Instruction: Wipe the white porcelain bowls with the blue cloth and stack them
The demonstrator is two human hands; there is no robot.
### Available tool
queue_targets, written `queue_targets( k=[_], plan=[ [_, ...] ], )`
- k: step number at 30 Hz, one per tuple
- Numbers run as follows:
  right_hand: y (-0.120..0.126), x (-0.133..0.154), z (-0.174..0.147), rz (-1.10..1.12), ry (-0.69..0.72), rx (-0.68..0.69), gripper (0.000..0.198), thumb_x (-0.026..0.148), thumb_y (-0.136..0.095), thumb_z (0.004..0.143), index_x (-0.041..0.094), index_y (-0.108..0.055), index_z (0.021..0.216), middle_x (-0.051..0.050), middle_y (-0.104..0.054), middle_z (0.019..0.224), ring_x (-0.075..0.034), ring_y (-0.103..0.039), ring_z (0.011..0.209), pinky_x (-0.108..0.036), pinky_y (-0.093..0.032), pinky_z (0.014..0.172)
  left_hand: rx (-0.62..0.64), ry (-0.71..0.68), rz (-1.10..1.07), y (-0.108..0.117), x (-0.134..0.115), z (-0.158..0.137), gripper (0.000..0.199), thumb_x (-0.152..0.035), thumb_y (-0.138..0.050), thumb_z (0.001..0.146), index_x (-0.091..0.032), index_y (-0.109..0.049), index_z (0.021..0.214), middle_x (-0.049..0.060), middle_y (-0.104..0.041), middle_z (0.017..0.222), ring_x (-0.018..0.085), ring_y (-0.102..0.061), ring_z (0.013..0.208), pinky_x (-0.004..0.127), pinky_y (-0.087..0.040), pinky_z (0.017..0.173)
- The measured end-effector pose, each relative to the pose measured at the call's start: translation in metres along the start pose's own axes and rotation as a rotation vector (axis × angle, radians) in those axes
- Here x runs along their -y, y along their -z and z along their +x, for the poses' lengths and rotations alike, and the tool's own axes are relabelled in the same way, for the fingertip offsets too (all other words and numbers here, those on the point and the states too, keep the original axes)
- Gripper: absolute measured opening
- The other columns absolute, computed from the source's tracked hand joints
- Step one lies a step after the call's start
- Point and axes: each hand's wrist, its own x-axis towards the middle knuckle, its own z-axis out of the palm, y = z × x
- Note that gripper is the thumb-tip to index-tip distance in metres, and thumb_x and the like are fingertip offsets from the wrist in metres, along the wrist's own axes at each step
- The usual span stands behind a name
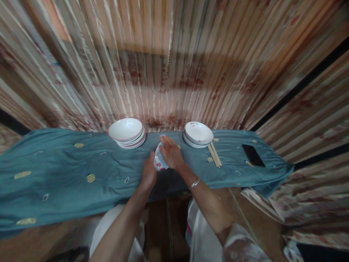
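Observation:
Over the near edge of the table, my left hand (149, 170) is closed on the left rim of a white bowl (158, 162) with red flowers, which is tilted on its side. My right hand (171, 153) lies against the bowl's other side, its fingers bent together over a pale blue patch that looks like a cloth (164, 161). Most of that patch is hidden under the hand. Behind and to the left stands a stack of white bowls with red rims (125, 130). A second stack of white, flower-patterned dishes (198, 133) is behind and to the right.
Light wooden chopsticks (215, 154) lie beside the right stack. Farther right is a black phone (253, 155). A teal patterned cloth (68, 163) covers the long, narrow table. Pleated curtains (169, 72) hang close behind it and along the right side.

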Motion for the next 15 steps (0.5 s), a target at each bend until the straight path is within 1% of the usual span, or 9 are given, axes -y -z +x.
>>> queue_targets(
  k=[3,6,9,13,15],
  plan=[
    [-0.004,-0.019,0.007,0.191,-0.136,-0.042,0.045,0.034,-0.032,0.098,0.014,-0.054,0.132,-0.017,-0.056,0.136,-0.026,-0.048,0.132,-0.047,-0.032,0.115,0.0,-0.017,0.012,-0.003,0.006,0.0,0.035,-0.051,-0.071,0.066,-0.018,-0.062,0.059,0.001,-0.059,0.056,0.014,-0.048,0.051,0.026,-0.038,0.049],
    [-0.01,-0.039,0.006,0.393,-0.292,-0.08,0.041,0.037,-0.034,0.098,0.021,-0.057,0.128,-0.012,-0.06,0.133,-0.023,-0.052,0.127,-0.044,-0.035,0.113,0.037,-0.025,-0.025,-0.005,0.011,0.001,0.036,-0.051,-0.075,0.059,-0.017,-0.064,0.063,0.0,-0.061,0.057,0.013,-0.05,0.051,0.025,-0.039,0.051],
    [-0.016,-0.054,0.003,0.575,-0.443,-0.116,0.038,0.039,-0.036,0.096,0.022,-0.062,0.119,-0.008,-0.063,0.127,-0.022,-0.054,0.122,-0.041,-0.036,0.111,0.011,-0.013,-0.029,-0.009,0.009,-0.001,0.038,-0.05,-0.077,0.055,-0.016,-0.066,0.065,0.0,-0.062,0.057,0.013,-0.052,0.052,0.025,-0.041,0.053],
    [-0.021,-0.064,0.001,0.878,-0.681,-0.156,0.035,0.043,-0.04,0.09,0.024,-0.066,0.101,-0.003,-0.071,0.108,-0.021,-0.059,0.111,-0.039,-0.042,0.105,-0.047,0.011,-0.012,-0.014,0.001,-0.008,0.037,-0.047,-0.079,0.05,-0.015,-0.066,0.063,0.0,-0.063,0.057,0.014,-0.055,0.053,0.025,-0.043,0.054],
    [-0.022,-0.065,-0.001,1.015,-0.752,-0.171,0.038,0.05,-0.042,0.087,0.023,-0.066,0.097,-0.003,-0.072,0.097,-0.022,-0.063,0.104,-0.038,-0.047,0.098,-0.039,0.018,-0.012,-0.018,-0.002,-0.01,0.034,-0.044,-0.079,0.052,-0.015,-0.067,0.065,0.001,-0.065,0.058,0.016,-0.059,0.057,0.026,-0.046,0.056]
  ],
)
